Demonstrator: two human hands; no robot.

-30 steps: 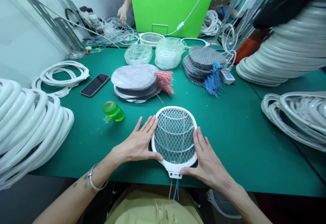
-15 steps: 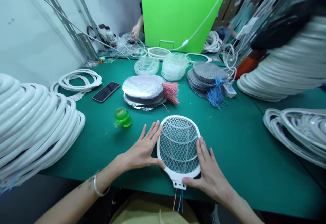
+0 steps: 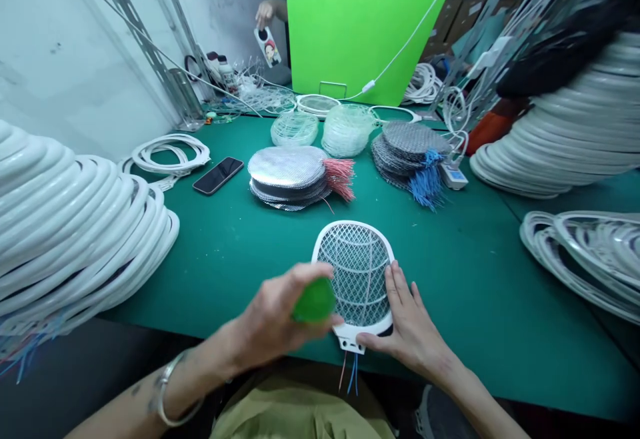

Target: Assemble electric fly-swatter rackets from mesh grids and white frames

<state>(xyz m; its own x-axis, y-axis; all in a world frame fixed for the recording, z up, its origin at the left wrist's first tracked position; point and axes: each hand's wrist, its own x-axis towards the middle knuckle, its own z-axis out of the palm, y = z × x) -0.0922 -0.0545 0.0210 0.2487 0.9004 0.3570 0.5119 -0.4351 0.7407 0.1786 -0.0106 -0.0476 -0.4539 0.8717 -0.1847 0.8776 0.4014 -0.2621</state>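
Note:
An electric mosquito swatter head [image 3: 353, 272], with a white rim and wire mesh, lies on the table before me. One pinkish and two blue wires [image 3: 355, 372] hang from its neck over the table's front edge. My right hand [image 3: 415, 316] holds its right side, fingers straight along the rim and thumb at the neck. My left hand [image 3: 277, 316], smeared by motion, is closed around a green translucent cylinder-like piece [image 3: 315, 300]. That piece is above the swatter head's left side and hides part of it; whether they touch I cannot tell.
Mesh stacks with red wires [image 3: 287, 172] and with blue wires [image 3: 413, 142] lie behind. A phone [image 3: 219, 175] rests left of them. White frames pile up at left [image 3: 85, 226] and right [image 3: 565, 139]. Beyond, another person's hand [image 3: 266, 14] holds a patterned phone case [image 3: 269, 47].
My left hand has left the swatter's rim and taken the green piece from the table, bringing it over the swatter head. My right hand stays on the rim. The other person's hand has risen.

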